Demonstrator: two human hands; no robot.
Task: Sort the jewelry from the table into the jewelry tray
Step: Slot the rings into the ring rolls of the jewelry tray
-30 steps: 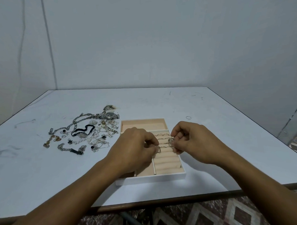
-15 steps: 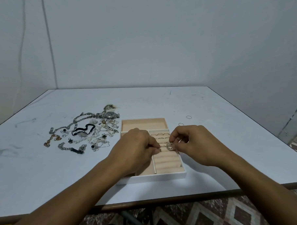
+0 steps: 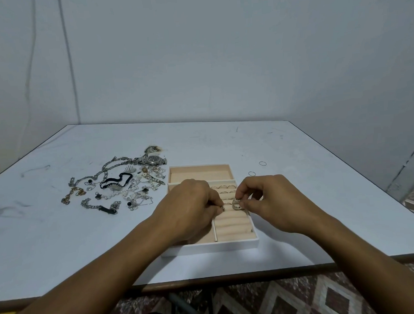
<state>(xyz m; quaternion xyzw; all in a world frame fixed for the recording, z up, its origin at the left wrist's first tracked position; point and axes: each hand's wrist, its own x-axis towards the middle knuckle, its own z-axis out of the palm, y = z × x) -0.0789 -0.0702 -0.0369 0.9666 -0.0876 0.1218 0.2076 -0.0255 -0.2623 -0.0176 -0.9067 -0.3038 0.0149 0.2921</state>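
A white jewelry tray (image 3: 210,247) with beige padding sits near the table's front edge. Its right part is a ribbed ring section (image 3: 232,224) with several rings (image 3: 224,187) stuck in the far rows. My left hand (image 3: 191,207) pinches a small ring (image 3: 222,208) at the ring rows. Just right of it, my right hand (image 3: 269,199) pinches a larger silver ring (image 3: 235,204) and holds it against the padding. A heap of chains, bracelets and a watch (image 3: 152,160) lies on the table to the tray's left.
Two thin loose rings (image 3: 251,173) (image 3: 262,163) lie on the table beyond my right hand. The tray's far compartment (image 3: 199,173) holds nothing. The white table (image 3: 310,211) ends at a brown front edge, with patterned floor below.
Both hands have sunk a little toward the ring rows. The right hand's silver ring now sits lower, against the padding beside the left hand's ring.
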